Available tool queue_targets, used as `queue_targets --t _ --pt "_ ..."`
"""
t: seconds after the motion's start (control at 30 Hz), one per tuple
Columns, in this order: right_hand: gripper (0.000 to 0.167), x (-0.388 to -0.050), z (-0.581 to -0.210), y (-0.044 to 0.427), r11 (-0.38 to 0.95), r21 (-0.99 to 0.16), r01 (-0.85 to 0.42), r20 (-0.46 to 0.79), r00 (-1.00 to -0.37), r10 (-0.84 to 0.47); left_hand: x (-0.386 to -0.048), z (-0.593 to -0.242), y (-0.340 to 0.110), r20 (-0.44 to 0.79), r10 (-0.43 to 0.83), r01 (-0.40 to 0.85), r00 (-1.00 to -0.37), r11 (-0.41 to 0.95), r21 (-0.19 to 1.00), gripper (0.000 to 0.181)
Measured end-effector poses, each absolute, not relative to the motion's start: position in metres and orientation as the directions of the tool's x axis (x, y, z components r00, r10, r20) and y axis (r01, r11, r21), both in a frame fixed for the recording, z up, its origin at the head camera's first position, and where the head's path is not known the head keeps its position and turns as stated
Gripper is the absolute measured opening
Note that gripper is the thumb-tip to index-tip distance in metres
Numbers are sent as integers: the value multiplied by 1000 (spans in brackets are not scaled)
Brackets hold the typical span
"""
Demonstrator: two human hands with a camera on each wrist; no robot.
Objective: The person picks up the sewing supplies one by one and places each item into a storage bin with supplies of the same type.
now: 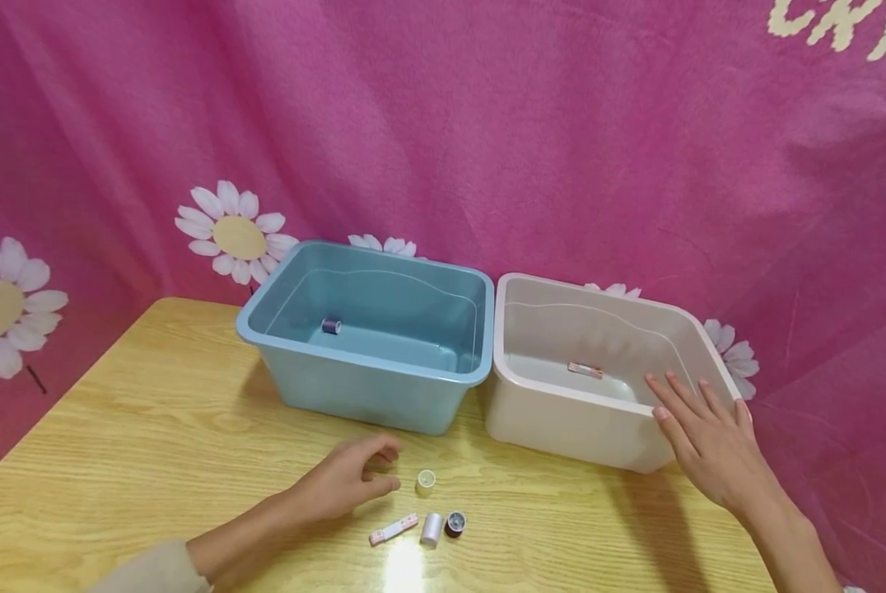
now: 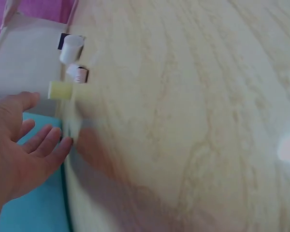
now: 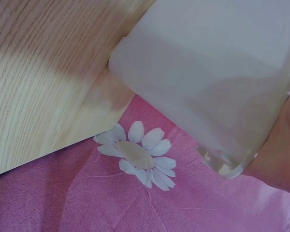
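Cylinder in silvery grey point(image 1: 431, 529) sits on the yellow wood-grain table point(image 1: 117, 428), towards its near side, between a narrow white strip with pinkish printed ends point(image 1: 394, 529) and a dark, pale-rimmed cylinder point(image 1: 455, 524). A little farther in is a pale yellow cylinder point(image 1: 426, 483), just beyond the fingers of the person's left hand point(image 1: 350, 479). From where I stand that hand is empty, thumb and fingers parted and loosely bent. To take the yellow cylinder well, I'd bring thumb and fingertips to opposite sides and pinch gently, since a round thing may roll; coming from the left should spare the silvery one a nudge.

Behind, a blue plastic tub point(image 1: 369, 391) has a dark purple cylinder point(image 1: 331, 326) towards its left end; the beige plastic tub point(image 1: 569, 424) at its right contains a reddish-and-white strip point(image 1: 585, 371). The right hand point(image 1: 710, 449), fingers spread and straight, lies over the beige tub's near right corner; any pressure there is best kept light. Farthest back hangs a magenta cloth point(image 1: 487, 148) with white daisies point(image 1: 239, 237).
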State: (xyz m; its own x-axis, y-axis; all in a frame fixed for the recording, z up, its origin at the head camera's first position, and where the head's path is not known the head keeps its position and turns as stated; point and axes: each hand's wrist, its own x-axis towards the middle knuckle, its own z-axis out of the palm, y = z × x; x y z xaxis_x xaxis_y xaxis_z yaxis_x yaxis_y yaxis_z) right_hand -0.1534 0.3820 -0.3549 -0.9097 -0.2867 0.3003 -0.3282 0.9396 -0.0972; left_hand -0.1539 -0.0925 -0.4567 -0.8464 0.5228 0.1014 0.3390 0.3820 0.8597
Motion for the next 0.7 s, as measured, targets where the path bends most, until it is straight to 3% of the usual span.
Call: queue_targets --t 0.7 --pt "48 -153 -356 381 941 -96 -324 306 -909 -282 -164 -478 -63 138 534 379 -834 374 846 39"
